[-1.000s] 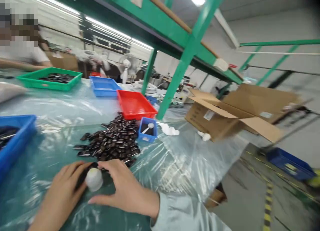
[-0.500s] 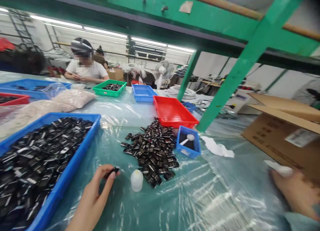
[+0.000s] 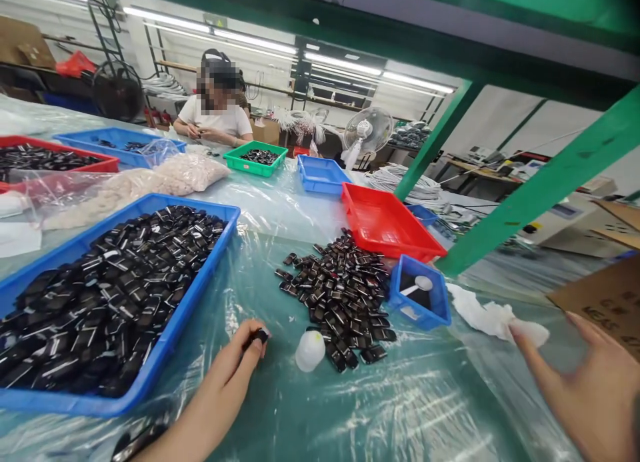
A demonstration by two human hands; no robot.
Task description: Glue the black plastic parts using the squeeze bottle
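My left hand pinches a small black part between thumb and fingers, just left of a small white bottle standing on the plastic-covered table. A heap of the same black parts lies behind the bottle. At the lower right my right hand has its fingers spread, and one fingertip touches a white cloth. A small blue bin with a white-tipped stick in it stands beside the heap.
A large blue tray full of black parts sits on the left. Red, blue and green trays stand farther back. A person works at the far side. A slanted green frame post and a cardboard box are on the right.
The view has swung left and down. My right hand left the bottle, went out to the right and now touches the white cloth. My left hand keeps its pinch on the black part.
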